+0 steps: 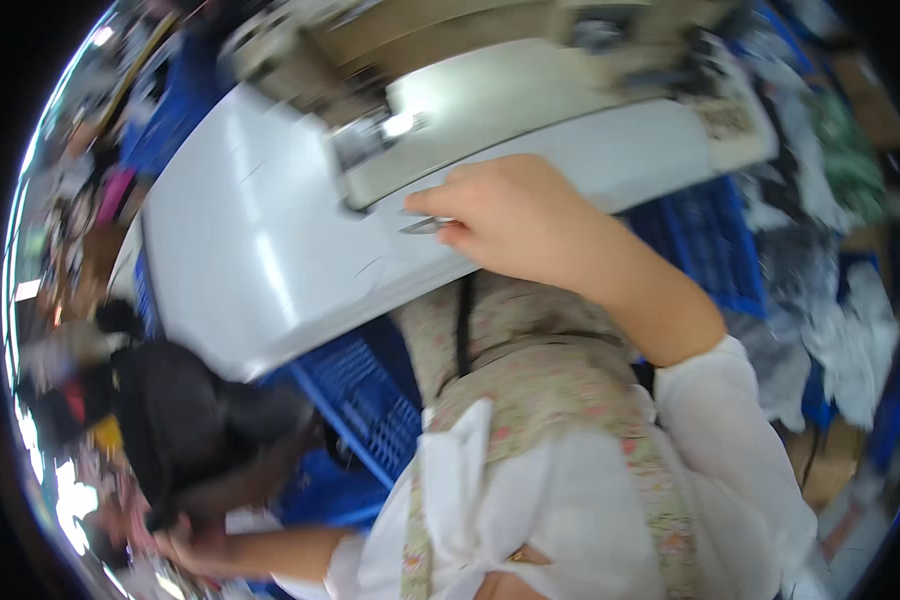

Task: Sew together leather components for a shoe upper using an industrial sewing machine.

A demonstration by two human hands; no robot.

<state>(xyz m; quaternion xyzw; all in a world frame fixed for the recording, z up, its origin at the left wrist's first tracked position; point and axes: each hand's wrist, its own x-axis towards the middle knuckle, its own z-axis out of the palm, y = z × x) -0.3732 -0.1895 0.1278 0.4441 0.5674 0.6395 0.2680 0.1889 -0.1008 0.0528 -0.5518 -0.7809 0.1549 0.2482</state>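
Above the front part of the white sewing table (240, 230), my right hand (515, 215) is closed around small metal thread snips (425, 226). Their pointed blades stick out to the left past my fingers, close to the needle end of a beige sewing machine (490, 90). Far out at the lower left, my left hand (182, 548) is beside the lower edge of a large black, soft-looking thing (195, 430). Motion smears its fingers, so I cannot tell whether they grip that thing or only touch it. No fabric shows under the machine's needle.
Blue plastic crates (355, 400) stand below the table's front edge, with another blue crate (705, 245) at the right. Pale and grey cloth pieces (850, 340) hang or lie in piles on the right. A blurred, cluttered work area fills the far left.
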